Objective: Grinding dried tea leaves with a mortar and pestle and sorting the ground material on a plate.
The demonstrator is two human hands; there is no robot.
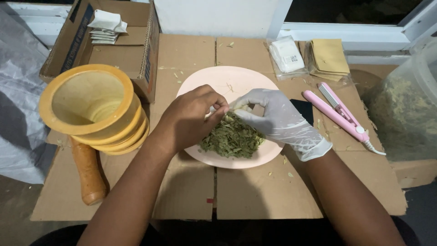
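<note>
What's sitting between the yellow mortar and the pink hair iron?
In the head view, a pink plate of dried green leaves lies between the mortar and iron, with both hands over it.

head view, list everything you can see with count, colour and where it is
plate: one, pale pink, centre of the cardboard sheet
dried leaf pieces: one heap, green, on the plate's near half
mortar: one, yellow, left of the plate
pestle: one, orange-brown, lying below the mortar
cardboard box: one, brown, far left, holding white packets
clear bag of white sachets: one, far side, right of centre
tan paper squares: one stack, beside that bag
heat-sealing clamp: one, pink, right of the plate
plastic tub: one, clear, far right, holding dried greenish matter
left hand: bare, pinching over the heap
right hand: white glove, fingertips meeting the left's
</note>
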